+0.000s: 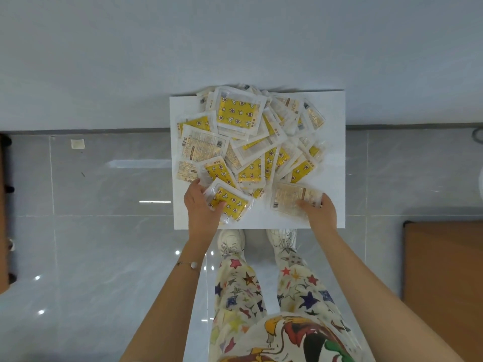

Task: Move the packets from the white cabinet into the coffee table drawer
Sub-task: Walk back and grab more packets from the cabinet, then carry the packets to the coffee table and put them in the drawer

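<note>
The job looks barely begun: a heap of packets (251, 137) covers the white cabinet (332, 152) from its centre out to 12 o'clock. At 7 o'clock the left hand (201, 205) pinches a yellow packet (232, 205), and at 5 o'clock the right hand (320, 212) pinches a pale packet (290, 198). Both packets are over the cabinet top. No drawer is in view, so nearly all the moving seems left.

White cabinet top (332, 142), heap of yellow and white packets (251, 142) lying directly on it
</note>
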Tool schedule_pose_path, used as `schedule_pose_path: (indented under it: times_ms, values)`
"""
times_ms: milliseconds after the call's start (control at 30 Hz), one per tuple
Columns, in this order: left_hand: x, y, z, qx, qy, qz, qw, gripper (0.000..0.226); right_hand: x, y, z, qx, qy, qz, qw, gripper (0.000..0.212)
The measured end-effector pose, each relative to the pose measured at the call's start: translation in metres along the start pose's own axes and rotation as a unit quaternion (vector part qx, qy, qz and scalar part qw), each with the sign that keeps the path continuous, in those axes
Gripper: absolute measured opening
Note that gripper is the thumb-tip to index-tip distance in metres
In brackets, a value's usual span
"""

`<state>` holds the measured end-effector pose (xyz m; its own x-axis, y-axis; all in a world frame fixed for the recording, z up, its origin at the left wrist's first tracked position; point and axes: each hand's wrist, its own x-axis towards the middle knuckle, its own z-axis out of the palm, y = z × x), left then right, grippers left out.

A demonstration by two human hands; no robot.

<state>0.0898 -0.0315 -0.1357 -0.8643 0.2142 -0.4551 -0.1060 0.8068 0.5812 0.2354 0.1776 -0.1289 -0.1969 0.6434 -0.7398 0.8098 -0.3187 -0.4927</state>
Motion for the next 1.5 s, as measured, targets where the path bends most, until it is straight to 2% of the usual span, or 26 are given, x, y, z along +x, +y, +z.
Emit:
schedule_pose_path:
  times_ms: [100, 367, 567, 700, 833, 967, 1133, 1300, 1500]
  values:
    - [0.000, 0.001, -0.001, 0.029, 0.007, 0.018, 0.999, 0.066, -0.007, 0.001, -0.007, 0.049, 0.011, 0.015, 0.999, 0.022]
    - [-0.007, 0.011, -0.008, 0.039, 0.008, 0.029, 0.999, 0.050, -0.033, -0.001, -0.010, 0.126, -0.034, 0.012, 0.991, 0.028]
    - [-0.014, 0.030, -0.031, 0.034, -0.033, -0.014, 0.999, 0.039, -0.060, -0.022, -0.015, 0.145, -0.067, -0.020, 0.987, 0.028]
    - [-0.026, 0.053, -0.064, -0.063, -0.026, -0.076, 0.995, 0.034, -0.080, -0.070, -0.022, 0.152, -0.113, -0.071, 0.979, 0.035]
    - [-0.052, 0.085, -0.112, -0.234, -0.007, -0.116, 0.965, 0.027, -0.100, -0.127, -0.033, 0.133, -0.152, -0.121, 0.972, 0.034]
    - [-0.091, 0.115, -0.162, -0.337, 0.012, -0.119, 0.934, 0.024, -0.134, -0.175, -0.047, 0.099, -0.180, -0.179, 0.962, 0.037]
    - [-0.147, 0.134, -0.220, -0.446, 0.083, -0.112, 0.884, 0.028, -0.188, -0.216, -0.061, 0.065, -0.188, -0.229, 0.953, 0.055]
    - [-0.204, 0.124, -0.274, -0.486, 0.183, -0.110, 0.848, 0.046, -0.257, -0.243, -0.052, 0.020, -0.236, -0.288, 0.928, 0.050]
    - [-0.266, 0.070, -0.327, -0.515, 0.299, -0.116, 0.795, 0.053, -0.348, -0.245, 0.006, -0.080, -0.342, -0.361, 0.864, 0.042]
